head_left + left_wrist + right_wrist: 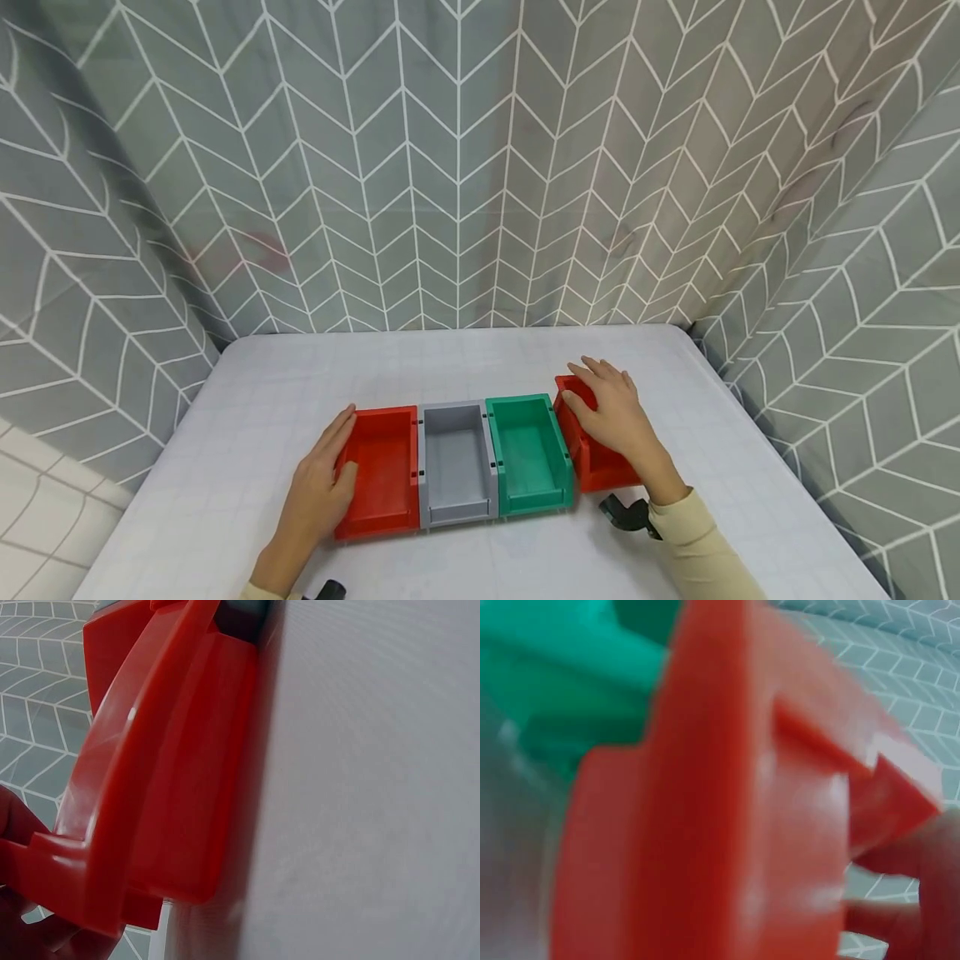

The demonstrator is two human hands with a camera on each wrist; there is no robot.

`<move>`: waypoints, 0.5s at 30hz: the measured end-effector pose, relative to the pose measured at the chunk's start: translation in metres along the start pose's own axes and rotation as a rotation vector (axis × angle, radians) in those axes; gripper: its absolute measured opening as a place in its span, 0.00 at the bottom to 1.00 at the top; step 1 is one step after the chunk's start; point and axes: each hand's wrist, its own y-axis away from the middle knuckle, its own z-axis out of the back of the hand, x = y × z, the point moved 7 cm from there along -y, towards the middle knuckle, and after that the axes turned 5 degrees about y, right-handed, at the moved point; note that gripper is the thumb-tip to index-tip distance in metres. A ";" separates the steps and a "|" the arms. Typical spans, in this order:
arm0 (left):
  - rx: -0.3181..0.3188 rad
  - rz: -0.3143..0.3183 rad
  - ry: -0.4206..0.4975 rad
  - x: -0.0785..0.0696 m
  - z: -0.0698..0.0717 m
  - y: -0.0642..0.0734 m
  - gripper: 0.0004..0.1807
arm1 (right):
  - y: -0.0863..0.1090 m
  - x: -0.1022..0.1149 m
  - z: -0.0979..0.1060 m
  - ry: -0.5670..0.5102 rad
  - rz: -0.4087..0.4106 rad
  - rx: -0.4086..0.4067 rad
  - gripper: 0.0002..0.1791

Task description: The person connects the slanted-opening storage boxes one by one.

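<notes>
Four open-front plastic bins stand side by side: a left red bin (384, 471), a grey bin (456, 458), a green bin (531, 450) and a right red bin (600, 467). My left hand (315, 487) holds the left red bin's outer side wall, its fingers along the outside and thumb over the rim. With my right hand (611, 412) I grip the right red bin, thumb toward its inside and fingers at its far right part. That bin sits at an angle against the green one, and my hand hides part of it. The other three stand nearly in line, touching.
A white cloth covers the table (187, 467). Grey patterned curtains (457, 167) hang behind it and at both sides. A black wrist device (626, 512) shows below my right wrist, and another (330, 590) near my left.
</notes>
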 end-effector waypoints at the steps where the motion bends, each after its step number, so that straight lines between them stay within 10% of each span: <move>1: 0.001 0.003 -0.001 0.000 0.000 0.000 0.40 | 0.002 -0.004 0.000 0.015 -0.015 0.011 0.29; 15: 0.002 0.006 0.003 0.002 -0.001 -0.002 0.40 | 0.012 -0.014 -0.002 0.109 -0.178 0.099 0.40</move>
